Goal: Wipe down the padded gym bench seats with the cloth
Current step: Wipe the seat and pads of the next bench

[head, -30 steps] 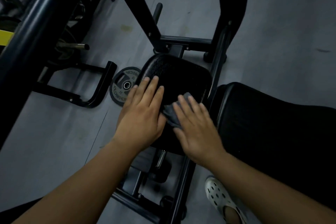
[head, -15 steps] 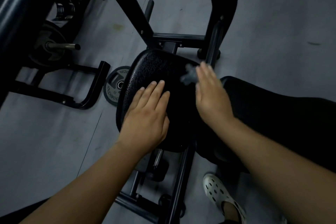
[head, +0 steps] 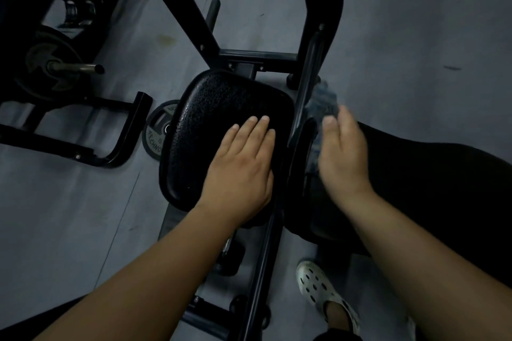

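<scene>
1. Nearest the camera, a white perforated clog (head: 318,284) stands on the grey floor (head: 401,36), just right of the bench's lower black rail.
2. Both bare forearms reach forward from the bottom edge towards the bench.
3. The left hand (head: 241,171) lies open, palm down and fingers straight and together, resting on the near right part of the small black seat pad (head: 210,124).
4. The right hand (head: 343,158) is blurred. Its fingers stretch forward over the cloth, but I cannot tell whether they grip it or only press on it.
5. The cloth (head: 322,104), grey and smeared by motion, shows beyond the fingertips and along the hand's left side. It sits at the front edge of the larger black pad (head: 432,174), just right of the slanted black upright that separates the two pads.
6. The larger pad runs off to the right, beside the small seat and apart from it.
7. Beyond the seat, the black steel frame (head: 257,57) crosses with bolted beams.
8. A weight plate (head: 156,130) lies flat on the floor, partly tucked under the seat's left edge.
9. Farthest left, a dark plate (head: 41,72) sits on a chrome bar end (head: 80,68) of another machine.
</scene>
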